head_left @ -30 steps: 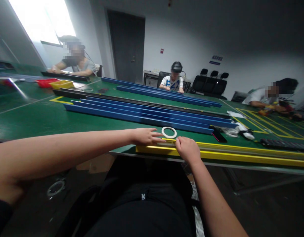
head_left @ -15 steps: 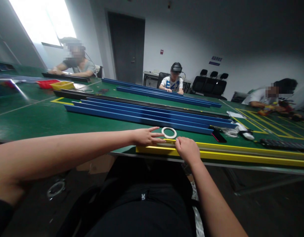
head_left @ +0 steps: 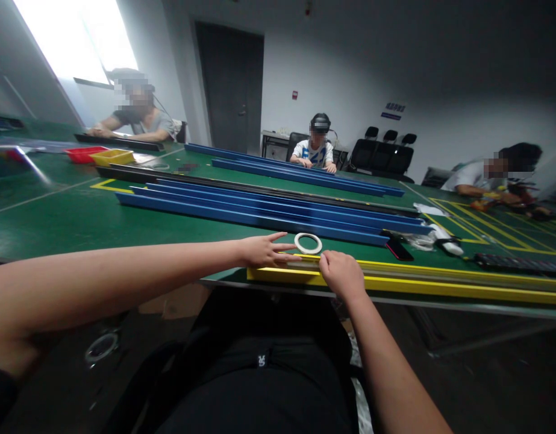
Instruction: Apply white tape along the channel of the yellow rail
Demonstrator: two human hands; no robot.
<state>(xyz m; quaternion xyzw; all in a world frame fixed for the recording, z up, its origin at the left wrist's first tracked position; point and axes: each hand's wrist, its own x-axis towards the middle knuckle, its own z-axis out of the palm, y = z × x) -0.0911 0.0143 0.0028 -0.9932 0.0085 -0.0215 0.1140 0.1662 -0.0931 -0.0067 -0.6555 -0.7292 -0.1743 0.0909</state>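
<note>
A long yellow channel (head_left: 440, 286) lies along the near edge of the green table. Over its left end is my left hand (head_left: 265, 250), fingers spread, with the fingertips at the channel's far side. My right hand (head_left: 343, 274) is closed at the channel just to the right; its fingers are curled and whatever they pinch is too small to make out. A white ring-shaped roll (head_left: 308, 243) lies flat on the table just beyond the gap between my hands.
Blue channels (head_left: 255, 220) and a black one lie beyond the roll. A phone (head_left: 399, 248) and a white bottle-like object (head_left: 449, 242) are to the right. Red and yellow trays (head_left: 112, 158) stand at the far left. Several people sit around the table.
</note>
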